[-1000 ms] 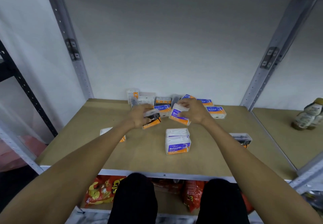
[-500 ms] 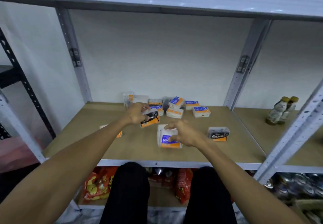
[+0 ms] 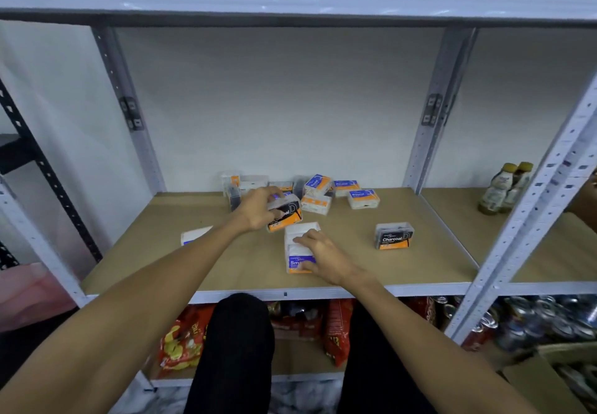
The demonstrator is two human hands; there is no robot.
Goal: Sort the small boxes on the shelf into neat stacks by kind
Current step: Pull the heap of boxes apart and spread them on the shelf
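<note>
My left hand (image 3: 258,208) grips a black-and-orange Charcoal box (image 3: 286,216) just above the wooden shelf (image 3: 155,252). My right hand (image 3: 319,257) rests on top of a stack of white Smooth boxes (image 3: 298,248) with purple-and-orange labels near the shelf's front middle; fingers curl over its front edge. A second Charcoal box (image 3: 393,236) stands alone to the right. Several white Round boxes (image 3: 363,198) with blue-and-orange labels lie jumbled at the back. One white box (image 3: 193,236) lies left, partly hidden by my left forearm.
Grey metal uprights (image 3: 429,113) frame the bay, with a shelf board overhead. Two bottles (image 3: 504,187) stand in the bay to the right. Snack bags (image 3: 181,339) and cans (image 3: 542,320) fill the lower shelf. My knees are in front of the shelf edge.
My right hand brought a Smooth box down from the back pile onto the front stack and now rests on it. My left hand keeps holding the Charcoal box. The camera tilted up.
</note>
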